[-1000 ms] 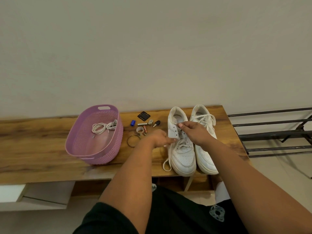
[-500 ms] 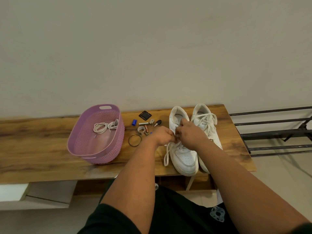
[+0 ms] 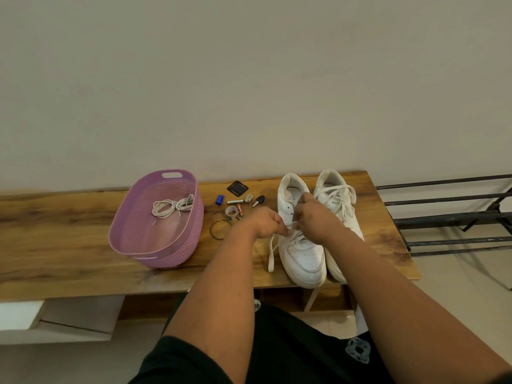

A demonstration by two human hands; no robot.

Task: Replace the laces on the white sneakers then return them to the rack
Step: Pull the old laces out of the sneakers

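Two white sneakers stand side by side on the wooden table (image 3: 69, 245), toes toward me. Over the left sneaker (image 3: 303, 256), my left hand (image 3: 266, 221) and my right hand (image 3: 313, 217) both pinch its white lace (image 3: 273, 252) near the middle eyelets; a loose end hangs down the shoe's left side. The right sneaker (image 3: 336, 195) is fully laced and partly hidden by my right forearm. A coiled spare lace bundle (image 3: 171, 207) lies inside the pink basket (image 3: 133, 231).
Small items lie between basket and shoes: a blue cap (image 3: 219, 200), a black square (image 3: 237, 187), batteries (image 3: 239, 209), a key (image 3: 258, 201), a bangle (image 3: 219, 230). A black metal shoe rack (image 3: 448, 217) stands right of the table.
Both hands have drawn together over the left sneaker's lacing and now pinch the lace between them. The view has shifted slightly.
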